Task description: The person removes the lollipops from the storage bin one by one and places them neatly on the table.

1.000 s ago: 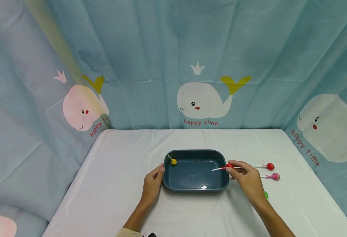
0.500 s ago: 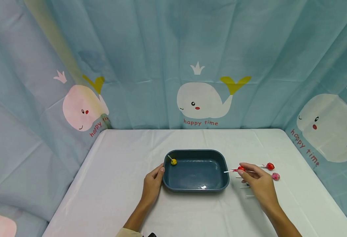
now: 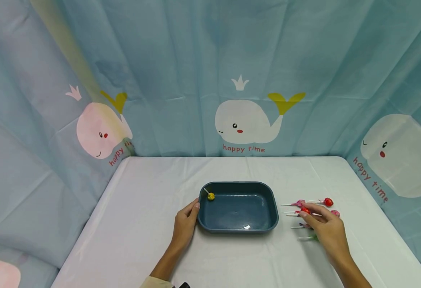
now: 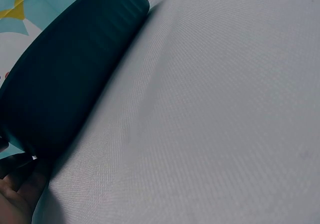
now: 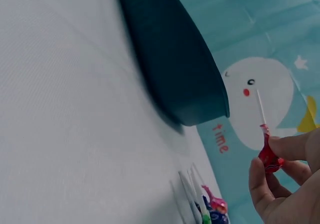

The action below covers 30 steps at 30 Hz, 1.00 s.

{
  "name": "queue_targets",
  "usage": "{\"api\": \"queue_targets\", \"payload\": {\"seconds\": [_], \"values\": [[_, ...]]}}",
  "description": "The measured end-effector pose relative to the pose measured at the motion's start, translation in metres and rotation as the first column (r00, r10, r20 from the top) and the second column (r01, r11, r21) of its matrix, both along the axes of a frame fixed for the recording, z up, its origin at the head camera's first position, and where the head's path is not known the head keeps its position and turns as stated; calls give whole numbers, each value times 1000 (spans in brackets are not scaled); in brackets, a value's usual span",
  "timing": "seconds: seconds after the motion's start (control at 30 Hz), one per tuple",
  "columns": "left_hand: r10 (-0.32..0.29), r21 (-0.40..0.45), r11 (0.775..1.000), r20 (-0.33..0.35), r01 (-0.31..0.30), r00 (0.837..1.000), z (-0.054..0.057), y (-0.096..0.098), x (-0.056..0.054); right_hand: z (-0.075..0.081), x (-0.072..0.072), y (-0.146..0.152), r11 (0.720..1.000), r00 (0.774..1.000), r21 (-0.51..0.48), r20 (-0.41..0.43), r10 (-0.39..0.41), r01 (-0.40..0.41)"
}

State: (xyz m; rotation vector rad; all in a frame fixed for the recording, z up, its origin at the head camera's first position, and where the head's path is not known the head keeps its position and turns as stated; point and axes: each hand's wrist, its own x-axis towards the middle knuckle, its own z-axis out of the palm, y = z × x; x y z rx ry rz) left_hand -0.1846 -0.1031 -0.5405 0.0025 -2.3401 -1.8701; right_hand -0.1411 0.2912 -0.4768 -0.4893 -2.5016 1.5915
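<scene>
A dark blue rectangular tray [image 3: 239,231] stands mid-table, and a yellow lollipop [image 3: 211,196] leans in its far left corner. My left hand [image 3: 186,224] holds the tray's left end, thumb at the rim; in the left wrist view its fingers [image 4: 22,181] lie against the end wall. My right hand [image 3: 327,228] pinches a red lollipop [image 5: 270,160] by its wrapped head between thumb and fingers, stick pointing toward the tray. It hovers to the tray's right, over the other lollipops, and covers some of them in the head view.
Right of the tray lie several lollipops, sticks toward it: a red one [image 3: 328,202], pink ones [image 3: 298,203], a dark blue one [image 5: 218,217] and a green one [image 3: 314,237]. A white cloth [image 3: 134,224] covers the table. Blue whale-print curtains [image 3: 181,80] stand around it.
My right hand has moved right and slightly nearer with the red lollipop, from over the tray's right rim to above the loose lollipops. The left hand and tray have stayed put.
</scene>
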Motion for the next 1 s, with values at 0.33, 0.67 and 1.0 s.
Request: {"api": "queue_targets", "payload": {"seconds": [0.33,0.67,1.0], "values": [[8,-4,1000,11,-8,1000,1,0,1,-8,4,16,998,996,7,69,-58,58],[5,-3,1000,11,-5,1000,1,1,1,-12,6,33,992,988,9,83,-128,127],[14,-13,1000,13,-14,1000,1,1,0,-17,11,50,981,980,-24,69,-189,191]]}}
